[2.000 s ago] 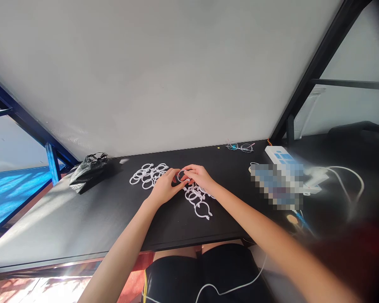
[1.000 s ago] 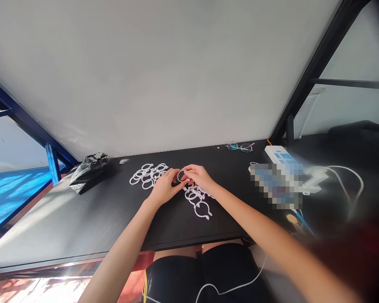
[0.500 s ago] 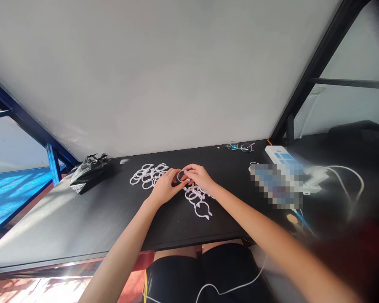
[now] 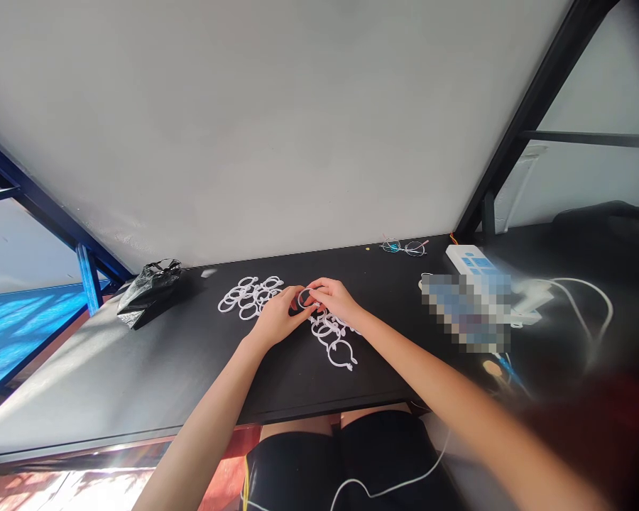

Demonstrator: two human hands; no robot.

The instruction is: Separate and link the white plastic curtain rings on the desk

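Note:
Between my two hands is a white plastic ring (image 4: 300,299), which looks like a shower curtain ring. My left hand (image 4: 278,312) pinches its left and lower side. The fingers of my right hand (image 4: 334,298) are closed on its right side. Left of my hands lies a pile of similar white rings (image 4: 248,310), those looking closed. Under and in front of my right hand is a second group of rings (image 4: 327,330). The nearest ring (image 4: 341,353) of that group has a visible gap between its knobbed ends.
A crumpled black plastic bag (image 4: 149,291) lies at the left on the black table (image 4: 192,369). Eyeglasses (image 4: 403,248) rest near the wall. To the right are a white power strip (image 4: 471,261), a pixelated object (image 4: 463,312) and white cables (image 4: 586,284).
Both hands stay in almost the same place, still holding the ring. The view has shifted very slightly; the piles look unchanged.

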